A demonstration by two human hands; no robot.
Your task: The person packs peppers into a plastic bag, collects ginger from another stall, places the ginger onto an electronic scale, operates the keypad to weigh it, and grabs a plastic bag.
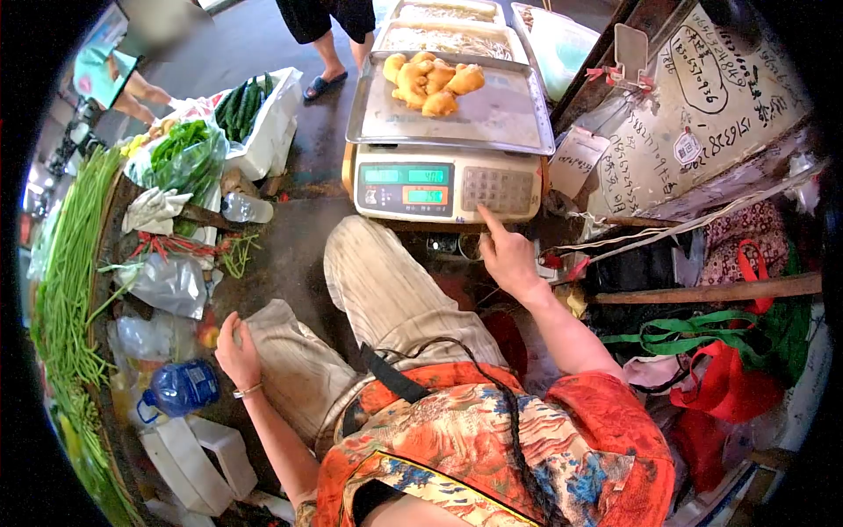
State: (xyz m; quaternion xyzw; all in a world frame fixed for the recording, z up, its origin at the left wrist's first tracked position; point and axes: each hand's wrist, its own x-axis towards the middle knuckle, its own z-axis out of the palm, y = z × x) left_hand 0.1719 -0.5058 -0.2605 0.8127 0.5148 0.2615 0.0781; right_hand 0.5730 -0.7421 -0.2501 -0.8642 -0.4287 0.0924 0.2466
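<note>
A piece of ginger [430,83] lies on the metal tray [518,114] of a weighing scale [395,211]. Green digits are lit on the scale's display. My right hand [509,255] stretches its index finger to the lower edge of the scale's keypad [496,186], with the other fingers curled and nothing visible in them. At the left, my left hand [237,351] hangs beside my knee, its fingers loosely bent and apart, holding nothing.
Long green beans [75,263], leafy greens [180,154] and cucumbers [243,110] line the left side. A blue bottle [184,388] stands below my left hand. Bags, including a red one [733,386], hang at the right. Two other people stand beyond.
</note>
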